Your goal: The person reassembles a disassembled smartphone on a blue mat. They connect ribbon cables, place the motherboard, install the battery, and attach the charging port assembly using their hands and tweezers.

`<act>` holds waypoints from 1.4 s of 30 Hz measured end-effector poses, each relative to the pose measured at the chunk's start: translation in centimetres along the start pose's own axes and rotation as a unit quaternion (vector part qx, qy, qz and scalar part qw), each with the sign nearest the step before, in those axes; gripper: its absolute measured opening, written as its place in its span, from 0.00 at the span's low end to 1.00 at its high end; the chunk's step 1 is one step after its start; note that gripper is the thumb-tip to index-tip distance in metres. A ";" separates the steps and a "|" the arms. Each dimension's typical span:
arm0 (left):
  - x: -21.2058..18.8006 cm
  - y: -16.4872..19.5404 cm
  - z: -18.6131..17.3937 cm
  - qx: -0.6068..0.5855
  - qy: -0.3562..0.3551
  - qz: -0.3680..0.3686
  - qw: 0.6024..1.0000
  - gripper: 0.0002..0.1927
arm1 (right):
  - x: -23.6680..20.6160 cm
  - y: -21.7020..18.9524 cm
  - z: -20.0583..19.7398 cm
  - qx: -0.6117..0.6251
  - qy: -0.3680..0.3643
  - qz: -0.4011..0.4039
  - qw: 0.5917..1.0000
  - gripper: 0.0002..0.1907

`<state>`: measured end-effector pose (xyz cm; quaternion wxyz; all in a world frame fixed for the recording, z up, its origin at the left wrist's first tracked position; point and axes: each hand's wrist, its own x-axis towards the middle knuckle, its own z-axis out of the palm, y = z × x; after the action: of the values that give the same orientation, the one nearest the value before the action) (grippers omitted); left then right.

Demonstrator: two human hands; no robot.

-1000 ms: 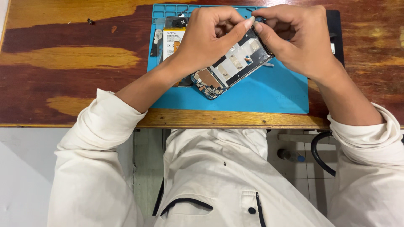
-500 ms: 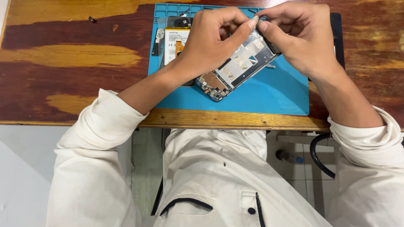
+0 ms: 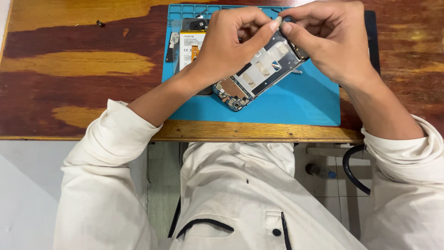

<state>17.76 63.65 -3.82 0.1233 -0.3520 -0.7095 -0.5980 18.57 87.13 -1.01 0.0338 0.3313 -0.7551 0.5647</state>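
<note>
Head view: opened phone (image 3: 259, 74) lies tilted on the blue mat (image 3: 296, 106), long axis running from about 7 o'clock, where the circuit board end shows, up to about 1 o'clock, where both sets of fingertips meet. Left hand (image 3: 226, 44) comes in from 7 o'clock, curled over the phone's upper left side, thumb and forefinger pinched down near the top edge; it seems to be bracing the frame. Right hand (image 3: 333, 41) comes in from 4 o'clock, fingers closed at the phone's top corner. Whether it pinches a small part or a tool I cannot tell, too small and covered. Both hands sit equally close to that top end, thumb tips nearly touching. The 7 o'clock board end is free and rests on the mat.

Beside the left hand at 9 o'clock, a flat battery (image 3: 192, 46) with a white and yellow label lies on the mat, partly under the wrist, and just left of it a thin dark strip part (image 3: 172, 46). Mat has small tray pockets along its far rim.

Surface: worn wooden table (image 3: 69, 65), reddish with yellow bare patches, a small dark bit (image 3: 99, 23) well apart at 10 o'clock. Person wears a white coat (image 3: 240, 199) with dark trim. Below the table edge, tiled floor, a black cable (image 3: 354, 171) at 4 o'clock and a small bottle (image 3: 321, 172) near it.
</note>
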 end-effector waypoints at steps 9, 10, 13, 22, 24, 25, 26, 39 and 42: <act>0.1 -0.6 0.1 0.021 -0.008 0.024 0.999 0.10 | 0.0 0.0 -0.2 0.033 -0.007 0.015 0.999 0.06; 0.1 -0.6 0.1 0.031 -0.007 0.030 0.999 0.10 | 0.0 0.1 -0.2 0.034 -0.008 0.013 0.999 0.07; 0.3 -0.7 0.1 0.056 -0.004 0.046 0.997 0.10 | 0.0 0.0 -0.2 0.037 -0.007 0.010 0.999 0.07; 0.3 -0.5 0.1 0.069 0.002 0.059 0.996 0.10 | 0.5 -0.9 0.1 0.067 0.013 0.061 0.996 0.07; 0.2 -0.5 0.1 0.065 0.003 0.062 0.996 0.10 | 0.4 -0.6 -0.1 0.063 0.000 0.038 0.997 0.06; 0.2 -0.5 0.1 0.069 0.006 0.064 0.996 0.10 | 0.3 -0.4 -0.1 0.058 -0.002 0.034 0.998 0.06; 0.3 -0.5 0.2 0.072 0.009 0.065 0.995 0.10 | 0.2 -0.2 -0.2 0.054 -0.005 0.029 0.998 0.06; 0.3 -0.5 0.1 0.071 0.008 0.066 0.995 0.10 | 0.6 -1.2 0.0 0.041 0.006 0.032 0.999 0.05; 0.3 -0.4 0.2 0.066 0.011 0.062 0.996 0.10 | 0.7 -1.6 0.2 0.048 0.008 0.033 0.998 0.05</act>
<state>17.31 63.91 -4.01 0.1912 -0.3799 -0.7226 -0.5450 18.91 86.42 0.56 0.0054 0.3030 -0.7371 0.6040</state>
